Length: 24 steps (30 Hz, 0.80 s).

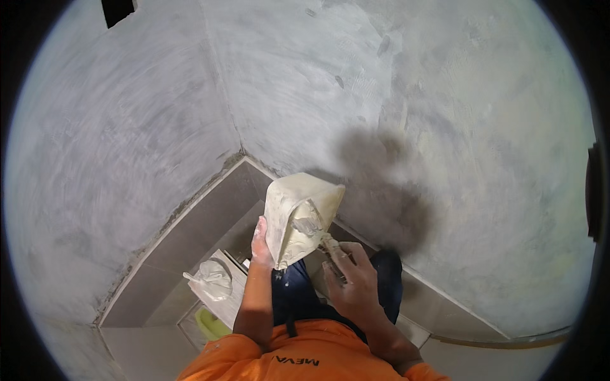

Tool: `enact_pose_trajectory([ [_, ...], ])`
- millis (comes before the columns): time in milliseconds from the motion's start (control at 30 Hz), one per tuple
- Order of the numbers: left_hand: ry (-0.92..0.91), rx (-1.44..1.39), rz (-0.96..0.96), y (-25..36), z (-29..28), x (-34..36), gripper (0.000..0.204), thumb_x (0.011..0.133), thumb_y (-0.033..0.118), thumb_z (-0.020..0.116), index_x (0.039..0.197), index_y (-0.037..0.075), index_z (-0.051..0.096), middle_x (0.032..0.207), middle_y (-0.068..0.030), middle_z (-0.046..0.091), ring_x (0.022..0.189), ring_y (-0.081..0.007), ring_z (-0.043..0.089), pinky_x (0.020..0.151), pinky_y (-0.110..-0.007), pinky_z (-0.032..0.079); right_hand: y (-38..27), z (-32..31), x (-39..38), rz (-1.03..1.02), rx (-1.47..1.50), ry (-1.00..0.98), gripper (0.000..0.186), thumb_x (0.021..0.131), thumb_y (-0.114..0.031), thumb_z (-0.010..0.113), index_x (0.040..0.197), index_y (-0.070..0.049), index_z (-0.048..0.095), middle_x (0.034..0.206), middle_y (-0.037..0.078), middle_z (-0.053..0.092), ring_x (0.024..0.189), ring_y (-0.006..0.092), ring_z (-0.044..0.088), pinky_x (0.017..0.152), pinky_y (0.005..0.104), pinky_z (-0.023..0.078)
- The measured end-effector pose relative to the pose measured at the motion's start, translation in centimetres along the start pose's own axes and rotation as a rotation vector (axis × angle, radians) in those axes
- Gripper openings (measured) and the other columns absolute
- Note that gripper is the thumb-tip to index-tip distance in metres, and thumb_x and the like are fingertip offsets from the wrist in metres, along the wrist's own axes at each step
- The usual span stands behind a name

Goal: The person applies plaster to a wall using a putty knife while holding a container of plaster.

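Because the cream, boxy, rubbery-looking tub (304, 188) seems soft, its side suits holding: the left hand (261, 244) grips there; the right hand's (353, 279) fingers grip a smeared, grey metal scraper (327, 242).

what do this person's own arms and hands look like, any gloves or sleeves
The left hand and right hand are both bare, with no gloves. Whitish smears show on the left hand. The forearms are uncovered too, below short orange sleeves. No cables show on either arm.
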State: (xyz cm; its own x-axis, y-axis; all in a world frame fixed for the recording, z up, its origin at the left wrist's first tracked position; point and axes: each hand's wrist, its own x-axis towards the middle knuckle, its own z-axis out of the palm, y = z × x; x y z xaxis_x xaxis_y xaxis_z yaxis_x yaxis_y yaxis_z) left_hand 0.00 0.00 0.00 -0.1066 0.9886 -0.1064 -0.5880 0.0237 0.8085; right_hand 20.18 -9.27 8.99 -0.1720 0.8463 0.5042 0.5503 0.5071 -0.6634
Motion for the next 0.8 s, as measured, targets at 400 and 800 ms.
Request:
enact_pose_trajectory([
  [400, 0.136, -0.121, 0.182, -2.8, -0.6, 1.7, 0.054, 0.109, 0.040, 0.037, 0.136, -0.004, 0.053, 0.127, -0.0187, 0.063, 0.112, -0.0282, 0.066, 0.097, -0.042, 0.055, -1.2, -0.3, -0.6, 0.160, -0.124, -0.338, 0.041, 0.085, -0.011, 0.066, 0.125, -0.004, 0.062, 0.109, 0.014, 0.055, 0.083, 0.0352, 0.068, 0.070, 0.0456, 0.057],
  [800, 0.118, -0.201, 0.125, -3.0, -0.7, 2.2, 0.052, 0.107, 0.040, 0.045, 0.134, -0.002, 0.055, 0.125, -0.0142, 0.065, 0.110, -0.0250, 0.066, 0.095, -0.038, 0.053, -2.8, -3.9, 0.3, 0.297, -0.176, -0.435, 0.034, 0.081, -0.011, 0.070, 0.114, -0.004, 0.068, 0.110, 0.014, 0.061, 0.089, 0.0352, 0.066, 0.076, 0.0437, 0.054],
])
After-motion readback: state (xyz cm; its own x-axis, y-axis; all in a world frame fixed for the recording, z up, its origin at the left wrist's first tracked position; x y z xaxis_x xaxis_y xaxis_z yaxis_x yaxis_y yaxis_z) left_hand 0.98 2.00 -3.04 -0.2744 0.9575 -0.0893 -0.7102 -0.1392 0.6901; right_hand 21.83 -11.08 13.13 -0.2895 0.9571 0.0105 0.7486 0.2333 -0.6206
